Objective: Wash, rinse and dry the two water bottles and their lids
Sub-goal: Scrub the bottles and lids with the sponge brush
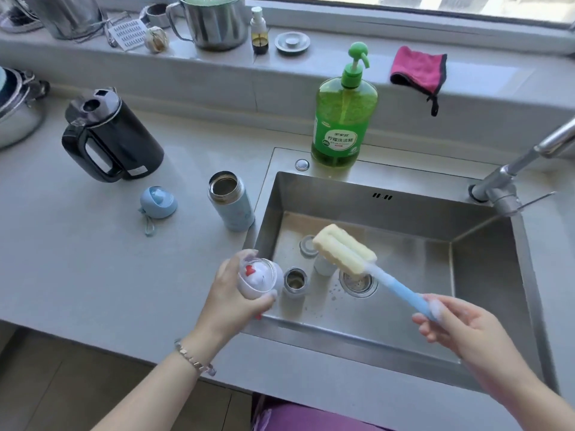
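My left hand [231,290] has its fingers curled round the white lid [258,276] at the sink [404,194] edge, and my right hand [451,325] is pinching the sponge brush [342,250] handle. One bottle [295,279] stands in the sink, with the blue bottle [230,200] and blue lid [158,202] on the tabletop [93,275].

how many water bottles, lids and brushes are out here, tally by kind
water bottles: 2, blue bottle on the counter, second bottle standing in the sink
lids: 2, blue lid on the counter, white lid in the left hand
brushes: 1, sponge brush in the right hand
total: 5
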Action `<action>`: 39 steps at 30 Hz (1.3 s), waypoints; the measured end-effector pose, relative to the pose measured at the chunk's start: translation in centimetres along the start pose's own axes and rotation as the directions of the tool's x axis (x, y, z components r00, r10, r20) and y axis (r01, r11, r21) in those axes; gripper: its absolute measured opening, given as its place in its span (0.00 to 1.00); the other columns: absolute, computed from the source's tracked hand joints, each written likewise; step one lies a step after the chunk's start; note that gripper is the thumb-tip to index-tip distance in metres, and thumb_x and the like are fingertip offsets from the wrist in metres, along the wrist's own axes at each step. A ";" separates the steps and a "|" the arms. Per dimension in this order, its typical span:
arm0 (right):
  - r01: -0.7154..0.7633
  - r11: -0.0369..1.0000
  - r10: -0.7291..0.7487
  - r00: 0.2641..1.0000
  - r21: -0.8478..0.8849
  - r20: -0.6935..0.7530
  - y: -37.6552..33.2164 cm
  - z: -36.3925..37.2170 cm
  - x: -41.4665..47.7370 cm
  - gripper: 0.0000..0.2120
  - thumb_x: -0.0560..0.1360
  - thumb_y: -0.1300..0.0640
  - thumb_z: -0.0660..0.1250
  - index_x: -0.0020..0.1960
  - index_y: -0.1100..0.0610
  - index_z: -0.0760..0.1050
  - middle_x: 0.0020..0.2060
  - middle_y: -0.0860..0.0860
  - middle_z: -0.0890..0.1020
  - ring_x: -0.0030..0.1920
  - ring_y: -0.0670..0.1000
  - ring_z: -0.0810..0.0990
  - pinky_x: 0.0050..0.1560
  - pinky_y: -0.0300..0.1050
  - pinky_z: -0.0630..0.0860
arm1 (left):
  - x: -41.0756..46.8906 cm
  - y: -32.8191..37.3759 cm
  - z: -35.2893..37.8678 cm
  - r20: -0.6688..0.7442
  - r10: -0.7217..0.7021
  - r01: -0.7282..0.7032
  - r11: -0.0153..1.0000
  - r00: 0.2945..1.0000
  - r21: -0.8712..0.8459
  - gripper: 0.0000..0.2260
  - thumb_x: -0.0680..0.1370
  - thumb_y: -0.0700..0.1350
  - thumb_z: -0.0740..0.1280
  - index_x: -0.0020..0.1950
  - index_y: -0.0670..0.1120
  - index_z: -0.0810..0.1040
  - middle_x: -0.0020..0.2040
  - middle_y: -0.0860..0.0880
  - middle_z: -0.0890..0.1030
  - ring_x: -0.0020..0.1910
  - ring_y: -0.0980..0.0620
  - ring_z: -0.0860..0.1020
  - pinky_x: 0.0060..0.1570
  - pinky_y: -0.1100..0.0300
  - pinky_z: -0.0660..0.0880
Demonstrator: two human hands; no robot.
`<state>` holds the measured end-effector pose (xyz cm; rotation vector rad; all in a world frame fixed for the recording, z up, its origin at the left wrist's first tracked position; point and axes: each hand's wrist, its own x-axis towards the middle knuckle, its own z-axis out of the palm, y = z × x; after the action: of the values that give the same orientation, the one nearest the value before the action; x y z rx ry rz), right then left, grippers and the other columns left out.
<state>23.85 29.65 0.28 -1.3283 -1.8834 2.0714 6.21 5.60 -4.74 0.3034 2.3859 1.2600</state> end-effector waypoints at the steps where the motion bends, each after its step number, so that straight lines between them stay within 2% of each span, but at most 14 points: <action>1: -0.008 1.000 0.008 1.000 0.014 0.017 0.0 -0.6 -0.2 0.08 0.77 0.65 0.60 0.46 0.61 0.78 0.28 0.54 0.82 0.28 0.45 0.78 0.33 0.33 0.77 | -0.7 1.3 0.9 0.038 -0.017 0.020 0.998 0.999 -0.061 0.29 0.62 0.43 0.77 0.55 0.62 0.68 0.54 0.58 0.72 0.51 0.61 0.74 0.42 0.77 0.69; 5: -0.042 0.999 0.043 0.996 -0.012 0.081 0.4 -2.7 -0.4 0.07 0.76 0.67 0.62 0.51 0.59 0.76 0.32 0.53 0.84 0.29 0.45 0.79 0.33 0.32 0.75 | -1.4 4.9 5.0 0.177 -0.194 0.237 0.934 0.965 -0.267 0.32 0.57 0.51 0.73 0.58 0.53 0.66 0.51 0.54 0.76 0.42 0.58 0.77 0.35 0.72 0.72; 8: -0.095 0.995 0.095 0.987 -0.008 0.127 0.7 -4.0 -0.3 0.08 0.76 0.71 0.60 0.51 0.62 0.73 0.32 0.52 0.84 0.30 0.46 0.79 0.33 0.34 0.75 | -1.2 7.2 7.7 0.295 -0.234 0.327 0.889 0.926 -0.321 0.37 0.52 0.57 0.73 0.58 0.47 0.70 0.47 0.50 0.78 0.39 0.55 0.76 0.38 0.64 0.71; 13: -0.101 0.994 0.108 0.979 -0.048 0.174 0.7 -5.8 -0.3 0.11 0.75 0.74 0.52 0.45 0.60 0.65 0.36 0.56 0.82 0.25 0.45 0.74 0.28 0.34 0.69 | -1.5 10.2 10.9 0.398 -0.204 0.363 0.851 0.894 -0.380 0.36 0.54 0.57 0.73 0.59 0.46 0.74 0.52 0.45 0.81 0.47 0.50 0.80 0.43 0.59 0.76; 16: -0.061 0.993 0.075 0.986 -0.100 0.151 0.6 -7.3 -0.4 0.07 0.77 0.70 0.52 0.47 0.58 0.63 0.27 0.52 0.72 0.21 0.44 0.63 0.23 0.32 0.60 | -2.0 11.0 11.8 0.473 -0.205 0.458 0.724 0.857 -0.515 0.28 0.58 0.49 0.74 0.56 0.44 0.76 0.48 0.43 0.81 0.42 0.49 0.81 0.48 0.53 0.80; 18: 0.031 0.990 -0.009 0.989 -0.140 0.150 0.7 -8.3 -0.6 0.08 0.80 0.62 0.56 0.54 0.51 0.68 0.25 0.48 0.66 0.22 0.42 0.62 0.24 0.31 0.60 | -2.3 11.4 11.9 0.513 -0.204 0.510 0.639 0.834 -0.576 0.27 0.59 0.47 0.74 0.57 0.42 0.76 0.48 0.43 0.81 0.41 0.49 0.82 0.43 0.55 0.81; 20: 0.104 0.985 -0.081 0.983 -0.137 0.165 1.0 -9.0 -0.9 0.14 0.79 0.59 0.58 0.58 0.41 0.70 0.24 0.44 0.66 0.24 0.42 0.63 0.26 0.31 0.64 | -2.3 11.7 11.9 0.510 -0.209 0.512 0.635 0.834 -0.578 0.26 0.63 0.47 0.73 0.60 0.43 0.76 0.50 0.43 0.81 0.42 0.49 0.82 0.39 0.58 0.79; 23: 0.160 0.973 -0.125 0.971 -0.167 0.202 1.4 -9.1 -0.9 0.15 0.79 0.66 0.57 0.58 0.48 0.71 0.33 0.46 0.79 0.29 0.43 0.72 0.34 0.34 0.71 | -1.9 12.0 12.3 0.446 -0.247 0.485 0.669 0.860 -0.564 0.27 0.67 0.49 0.72 0.63 0.43 0.71 0.53 0.44 0.77 0.42 0.48 0.82 0.36 0.59 0.78; 25: 0.214 0.956 -0.170 0.962 -0.202 0.213 1.3 -8.5 -0.7 0.14 0.78 0.67 0.56 0.56 0.49 0.69 0.39 0.46 0.81 0.31 0.43 0.73 0.37 0.35 0.71 | -1.7 12.3 12.7 0.406 -0.264 0.471 0.661 0.875 -0.585 0.23 0.71 0.50 0.72 0.62 0.42 0.72 0.51 0.44 0.77 0.39 0.49 0.82 0.37 0.57 0.80; 27: 0.284 0.926 -0.237 0.951 -0.251 0.201 1.1 -7.4 -0.6 0.16 0.77 0.63 0.56 0.55 0.42 0.68 0.34 0.45 0.78 0.29 0.44 0.67 0.34 0.37 0.67 | -1.4 12.8 13.1 0.388 -0.277 0.470 0.642 0.879 -0.606 0.19 0.74 0.50 0.66 0.62 0.43 0.71 0.51 0.43 0.77 0.40 0.47 0.83 0.43 0.51 0.81; 29: 0.369 0.864 -0.307 0.925 -0.342 0.223 1.3 -6.1 -0.7 0.20 0.79 0.60 0.57 0.60 0.34 0.65 0.29 0.45 0.71 0.27 0.44 0.65 0.32 0.37 0.63 | -1.4 13.3 13.4 0.381 -0.264 0.458 0.630 0.886 -0.628 0.23 0.73 0.53 0.65 0.64 0.42 0.70 0.53 0.41 0.77 0.47 0.43 0.81 0.47 0.46 0.80; 31: 0.403 0.828 -0.338 0.913 -0.390 0.228 1.5 -5.2 -0.2 0.20 0.80 0.57 0.57 0.63 0.33 0.63 0.25 0.45 0.67 0.27 0.45 0.65 0.31 0.36 0.61 | -1.4 13.9 13.6 0.370 -0.244 0.436 0.631 0.897 -0.642 0.25 0.72 0.54 0.65 0.65 0.40 0.70 0.53 0.41 0.77 0.48 0.42 0.81 0.46 0.47 0.80; 35: 0.330 0.848 -0.323 0.942 -0.415 0.090 1.4 -5.0 1.5 0.17 0.79 0.55 0.58 0.63 0.36 0.67 0.21 0.46 0.65 0.25 0.47 0.63 0.30 0.39 0.59 | -1.0 14.2 13.5 0.354 -0.243 0.425 0.622 0.903 -0.658 0.20 0.76 0.49 0.63 0.63 0.39 0.70 0.50 0.42 0.78 0.47 0.43 0.81 0.44 0.48 0.81; 39: 0.423 0.801 -0.374 0.906 -0.423 0.198 0.9 -3.5 0.1 0.18 0.79 0.55 0.58 0.64 0.35 0.66 0.20 0.45 0.67 0.24 0.47 0.63 0.29 0.40 0.58 | -0.6 14.5 13.5 0.374 -0.206 0.412 0.649 0.904 -0.639 0.19 0.80 0.48 0.62 0.64 0.36 0.70 0.50 0.40 0.76 0.44 0.48 0.80 0.42 0.53 0.79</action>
<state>26.34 32.27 -0.14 -0.7669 -2.5432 1.5691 12.88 23.48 0.67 -0.1732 1.4704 1.7097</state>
